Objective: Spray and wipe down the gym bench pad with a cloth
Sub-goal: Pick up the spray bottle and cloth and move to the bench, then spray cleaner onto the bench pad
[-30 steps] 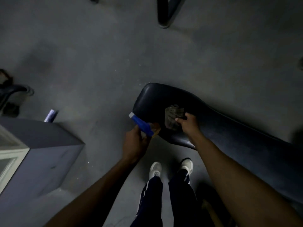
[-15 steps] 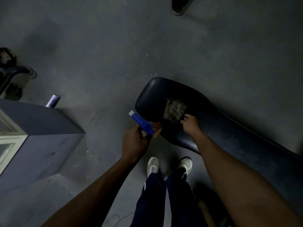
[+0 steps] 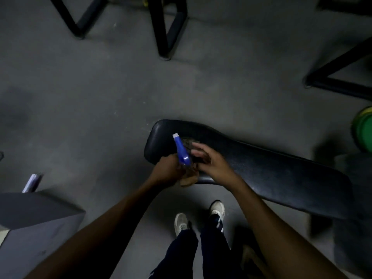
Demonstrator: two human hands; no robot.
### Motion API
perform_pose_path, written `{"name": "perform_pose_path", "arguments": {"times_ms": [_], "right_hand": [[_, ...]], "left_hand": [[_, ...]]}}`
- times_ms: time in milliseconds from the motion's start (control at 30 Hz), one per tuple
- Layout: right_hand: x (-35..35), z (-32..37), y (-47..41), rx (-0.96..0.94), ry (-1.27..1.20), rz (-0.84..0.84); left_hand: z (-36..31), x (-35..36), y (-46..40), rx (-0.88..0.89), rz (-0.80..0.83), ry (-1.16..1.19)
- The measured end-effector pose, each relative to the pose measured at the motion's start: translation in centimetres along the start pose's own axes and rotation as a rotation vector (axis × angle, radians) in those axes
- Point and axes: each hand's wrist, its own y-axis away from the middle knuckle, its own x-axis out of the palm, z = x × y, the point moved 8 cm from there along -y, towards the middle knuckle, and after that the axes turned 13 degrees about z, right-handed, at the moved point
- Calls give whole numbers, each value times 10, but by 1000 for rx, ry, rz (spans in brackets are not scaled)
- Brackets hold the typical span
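Note:
The long black bench pad (image 3: 271, 170) runs from the centre to the lower right. My left hand (image 3: 169, 172) grips a spray bottle (image 3: 182, 152) with a blue head and white nozzle, held over the pad's near end and pointing up and away. A dark checked cloth (image 3: 188, 140) lies on the pad just behind the nozzle, partly hidden. My right hand (image 3: 211, 160) hovers over the pad right beside the bottle, fingers spread and blurred, with nothing clearly in it.
A grey box (image 3: 34, 222) stands at lower left with a shiny tube (image 3: 32, 182) behind it. Black metal frame legs (image 3: 161, 31) cross the top, and more of them (image 3: 334, 79) stand at right. A green disc (image 3: 364, 127) sits at the right edge. My shoes (image 3: 181, 222) are on the floor below the pad.
My right hand has come off the cloth and moved towards the bottle. My left hand has swung the bottle over the pad's end. The view has tilted up, showing the frames.

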Motion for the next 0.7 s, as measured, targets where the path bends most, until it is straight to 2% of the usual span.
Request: {"name": "perform_pose_path", "arguments": {"times_ms": [100,300,400,600,700], "right_hand": [[-2,25,47,-89,43,-82],[-24,50,140,-155,243,-410],[-33,49,178,-180,204,-435],[-44,40,242,-228,114,-380],[-60,38,278,-301,40,-467]], "left_hand": [[-30,15,-3,77,124,-57],[-102,59,9,289,304,-67],[-127,84,17,360,369,-55],[-177,130,38,449,465,-42],[-201,151,46,466,481,96]]}}
